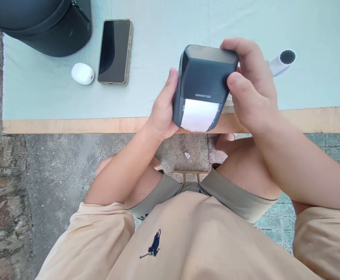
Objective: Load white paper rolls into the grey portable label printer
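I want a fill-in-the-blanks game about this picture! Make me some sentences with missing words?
1. Both hands hold a dark grey boxy label printer with a strip of ____ paper sticking out.
2. The black smartphone lies screen-up, just right of a small white ____-shaped case.
3. The right hand grips the printer's right side; the ____ hand grips the other.

Missing words: white; egg; left

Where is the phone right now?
The phone lies flat on the table, upper left of the head view, between the white case and the printer.
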{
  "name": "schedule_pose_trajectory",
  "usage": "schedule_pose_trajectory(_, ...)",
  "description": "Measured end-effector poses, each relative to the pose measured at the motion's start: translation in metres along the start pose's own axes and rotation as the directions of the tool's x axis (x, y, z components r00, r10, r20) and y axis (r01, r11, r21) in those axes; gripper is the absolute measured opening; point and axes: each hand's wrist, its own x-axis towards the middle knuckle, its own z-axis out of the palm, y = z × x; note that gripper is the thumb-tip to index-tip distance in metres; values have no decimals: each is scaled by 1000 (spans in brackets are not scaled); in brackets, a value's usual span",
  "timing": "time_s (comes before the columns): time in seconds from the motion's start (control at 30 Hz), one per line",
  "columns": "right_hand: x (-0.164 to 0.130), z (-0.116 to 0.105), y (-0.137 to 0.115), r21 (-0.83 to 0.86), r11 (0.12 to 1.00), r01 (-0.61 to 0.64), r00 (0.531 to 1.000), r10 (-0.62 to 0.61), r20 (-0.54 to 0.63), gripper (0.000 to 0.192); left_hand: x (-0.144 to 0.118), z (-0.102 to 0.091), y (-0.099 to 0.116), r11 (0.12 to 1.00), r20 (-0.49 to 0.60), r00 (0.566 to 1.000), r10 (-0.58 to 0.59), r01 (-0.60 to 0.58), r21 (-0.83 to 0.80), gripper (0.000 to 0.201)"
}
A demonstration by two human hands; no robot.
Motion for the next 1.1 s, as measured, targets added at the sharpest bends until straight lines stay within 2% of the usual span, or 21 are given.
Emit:
schedule_pose_trajectory(0.1, 0, -2, 1, -52, 998, 42, 999, -41, 9, 62, 0, 3, 2, 999, -102, 994, -45, 43, -24, 63)
schedule_pose_trajectory(0.27, -3, -5, 3, 10, 997, 80, 994, -81, 78, 57, -1, 4, 3, 996, -186, 980, -75, 66, -55, 60)
schedule_pose_trajectory(0.4, -3, -9, 7, -21, 993, 115, 981, -111, 159, 72, 1, 3, 3, 993, -243, 965, -101, 84, -79, 56)
schedule_pose_trajectory(0.5, -3, -13, 8, -52, 990, 131, 979, -121, 165, 76, 1, 2, 3, 993, -226, 968, -107, 95, -66, 58)
schedule_pose_trajectory(0.6, -3, -15, 2, -176, 970, 169, 984, -155, 92, 72, 0, 4, 4, 994, -179, 978, -105, 97, -51, 58)
schedule_pose_trajectory(0.67, -1, -13, -8, -320, 925, 206, 975, -222, -14, 69, 0, 8, 6, 994, -131, 987, -92, 83, -71, 57)
schedule_pose_trajectory(0.73, 2, -8, -20, -395, 899, 187, 955, -261, -143, 65, 0, 11, 7, 994, -89, 993, -76, 69, -82, 58)
schedule_pose_trajectory(0.83, 11, 2, -36, -317, 940, 129, 922, -231, -310, 51, 0, 11, 5, 998, -71, 997, -38, 35, -44, 57)
schedule_pose_trajectory(0.9, 17, 7, -40, -228, 961, 155, 899, -233, -371, 37, 0, 8, 3, 1000, -70, 997, -16, 14, -26, 57)
schedule_pose_trajectory(0.97, 21, 10, -40, -158, 968, 194, 890, -241, -386, 26, 1, 4, 0, 1000, -55, 998, -11, 10, -29, 57)
schedule_pose_trajectory(1.03, 23, 10, -38, -138, 969, 207, 895, -245, -373, 25, 1, 1, -2, 999, -31, 1000, -1, 0, -34, 53)
schedule_pose_trajectory(1.1, 23, 8, -39, -189, 964, 189, 906, -246, -345, 27, 1, 0, -2, 1000, -20, 1000, 8, -9, -21, 47)
